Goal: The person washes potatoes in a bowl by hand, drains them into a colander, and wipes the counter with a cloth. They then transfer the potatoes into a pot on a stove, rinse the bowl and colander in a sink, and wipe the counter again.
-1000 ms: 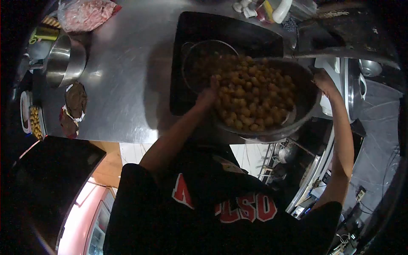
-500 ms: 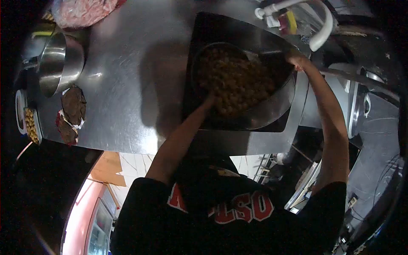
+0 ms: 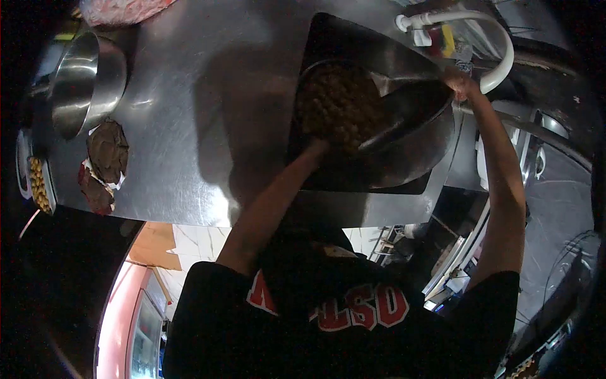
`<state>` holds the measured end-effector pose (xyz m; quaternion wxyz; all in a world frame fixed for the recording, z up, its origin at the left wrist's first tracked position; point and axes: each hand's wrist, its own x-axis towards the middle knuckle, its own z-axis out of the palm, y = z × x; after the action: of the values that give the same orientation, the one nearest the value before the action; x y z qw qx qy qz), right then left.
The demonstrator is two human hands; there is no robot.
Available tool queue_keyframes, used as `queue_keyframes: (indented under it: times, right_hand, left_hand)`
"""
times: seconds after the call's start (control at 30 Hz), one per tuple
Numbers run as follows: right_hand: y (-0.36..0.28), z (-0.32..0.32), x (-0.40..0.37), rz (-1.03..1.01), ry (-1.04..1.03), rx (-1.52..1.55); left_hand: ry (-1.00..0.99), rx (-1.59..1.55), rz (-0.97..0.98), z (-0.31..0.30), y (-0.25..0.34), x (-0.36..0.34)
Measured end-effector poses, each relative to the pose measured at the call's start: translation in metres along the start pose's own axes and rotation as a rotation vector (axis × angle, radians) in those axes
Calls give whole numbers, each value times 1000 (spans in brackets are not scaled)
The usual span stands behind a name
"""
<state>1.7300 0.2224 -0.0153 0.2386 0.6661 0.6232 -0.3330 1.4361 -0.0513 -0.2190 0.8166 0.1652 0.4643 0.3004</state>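
Note:
A large metal bowl [image 3: 413, 161] is tilted over a dark board [image 3: 325, 38] on the steel counter. My right hand [image 3: 461, 87] is closed on its far right edge. Round brown pieces [image 3: 344, 104] are heaped at the left, inside a dark round rim, and a bare dark stretch of the bowl's inside shows right of them. My left hand [image 3: 315, 150] is at the lower left of the heap, right at the rim. Its fingers are in shadow and hidden, so I cannot tell how it grips.
On the steel counter [image 3: 164, 139] at left stand a metal pot [image 3: 95, 85] and a crumpled brown wrapper [image 3: 108, 151]. A tray of small yellowish pieces [image 3: 39, 186] is beyond them. A white faucet [image 3: 502, 69] curves close to my right hand.
The brown pieces have gathered toward the left, baring the bowl's inside at right. My right hand has shifted slightly right in view and still holds the edge; the left stays low by the heap.

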Motion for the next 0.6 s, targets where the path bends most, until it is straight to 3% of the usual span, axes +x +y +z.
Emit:
queue_keyframes:
  times: [0.2,0.33,0.37,0.4,0.43,0.5,0.6]
  right_hand:
    - [10,-1,-8,-57,-23,43]
    - [37,3,-11,-304,-55,49]
    - [38,3,-12,58,-148,399]
    - [31,-6,-25,61,-148,398]
    - [18,-22,-48,-44,-160,102]
    - [2,-21,-60,-146,-171,-193]
    - [-6,-12,-67,119,74,-75]
  left_hand:
    - [-40,3,115,19,-5,-15]
    - [-30,-21,116,38,15,-35]
    - [-25,-39,76,43,25,-43]
    - [-22,-57,35,44,25,-43]
    - [-18,-76,-7,46,25,-44]
    - [-94,-211,-27,38,10,-31]
    - [-63,-161,-100,23,-44,7]
